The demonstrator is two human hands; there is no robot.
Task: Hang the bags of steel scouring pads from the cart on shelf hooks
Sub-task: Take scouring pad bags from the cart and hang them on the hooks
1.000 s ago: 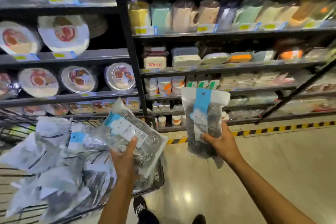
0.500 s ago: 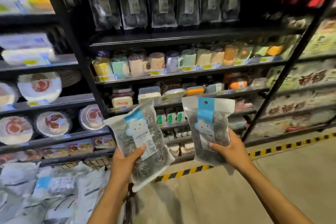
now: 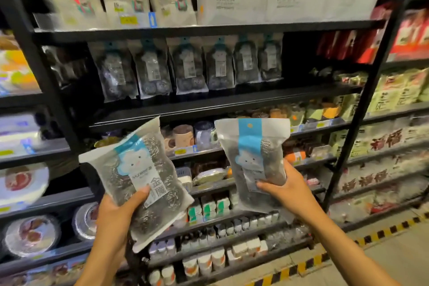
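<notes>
Head view shows our left hand [image 3: 117,213] pinching the tilted bag [image 3: 139,176], thumb across its label; our right hand [image 3: 289,190] grips the upright bag [image 3: 253,160] low down; both sit below the hung row [image 3: 185,67]; we should square each header hole [image 3: 250,125] before threading it on.

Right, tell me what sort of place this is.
Probably a shop aisle, likely a supermarket: black shelves packed with packaged goods, yellow price tags on the shelf edges, and a row of hanging scouring-pad bags.
</notes>
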